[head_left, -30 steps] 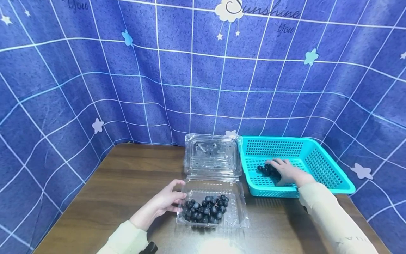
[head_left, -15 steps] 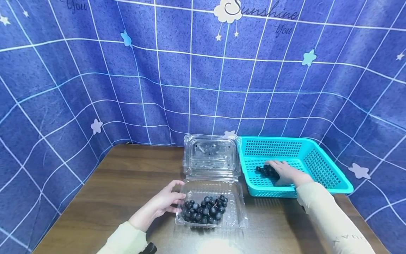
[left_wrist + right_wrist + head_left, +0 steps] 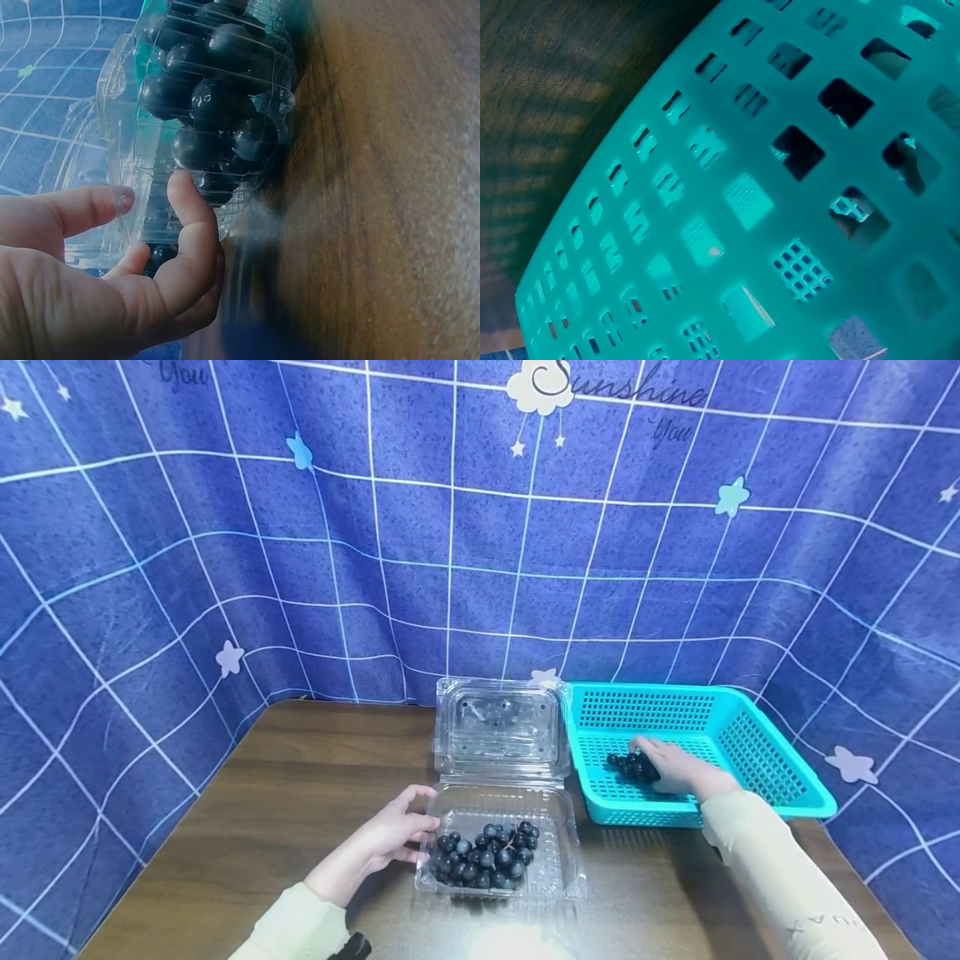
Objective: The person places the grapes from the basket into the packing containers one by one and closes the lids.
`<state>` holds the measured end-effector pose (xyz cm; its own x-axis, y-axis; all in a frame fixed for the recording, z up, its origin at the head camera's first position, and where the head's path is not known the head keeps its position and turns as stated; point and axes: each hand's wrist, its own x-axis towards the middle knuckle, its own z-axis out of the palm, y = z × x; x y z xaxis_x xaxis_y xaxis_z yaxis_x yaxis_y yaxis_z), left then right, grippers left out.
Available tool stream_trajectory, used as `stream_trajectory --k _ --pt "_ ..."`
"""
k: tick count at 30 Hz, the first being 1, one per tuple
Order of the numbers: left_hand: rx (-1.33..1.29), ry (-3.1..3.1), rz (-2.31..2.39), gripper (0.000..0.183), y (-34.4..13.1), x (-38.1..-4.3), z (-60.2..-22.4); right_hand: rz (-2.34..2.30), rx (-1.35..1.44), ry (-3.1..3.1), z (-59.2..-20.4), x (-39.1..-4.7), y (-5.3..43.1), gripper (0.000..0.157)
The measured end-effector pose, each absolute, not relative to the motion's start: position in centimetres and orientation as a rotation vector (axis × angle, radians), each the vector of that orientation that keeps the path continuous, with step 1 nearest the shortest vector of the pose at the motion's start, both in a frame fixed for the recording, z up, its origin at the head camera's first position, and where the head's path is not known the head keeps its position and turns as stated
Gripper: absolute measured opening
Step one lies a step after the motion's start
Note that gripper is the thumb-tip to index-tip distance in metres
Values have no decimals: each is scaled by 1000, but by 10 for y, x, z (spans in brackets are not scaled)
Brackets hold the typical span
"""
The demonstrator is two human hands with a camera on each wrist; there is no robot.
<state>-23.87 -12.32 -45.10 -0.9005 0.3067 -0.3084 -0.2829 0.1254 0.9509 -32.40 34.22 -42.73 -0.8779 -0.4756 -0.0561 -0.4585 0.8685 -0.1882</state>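
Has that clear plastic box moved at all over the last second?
No. In the head view, the clear plastic box sits in the same place against the far edge of the table; only the whole picture shifts slightly.

Blue curtain (image 3: 480, 535) (star-dotted), wooden table (image 3: 300, 777)

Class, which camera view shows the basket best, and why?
The head view: most of the basket shows, rim, floor and walls, though the right hand covers some. The right wrist view gives mainly a holed side, close up; the left wrist view, only teal patches, likely it, past the box.
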Motion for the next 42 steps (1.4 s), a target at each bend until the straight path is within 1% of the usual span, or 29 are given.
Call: stream_trajectory --k 13,22,34,42 --pt "27 1974 1827 52 -124 -239 -450 -234 -694 2902 -422 -321 336 53" --pt "17 1980 1824 52 -123 -239 -450 -204 -651 2904 -422 -321 335 56" --pt "15 1985 1821 52 -123 -239 -451 -145 -665 2874 -426 -325 340 50" --pt "24 1981 1822 52 -124 -238 -450 -131 -756 2901 -425 -326 344 49"
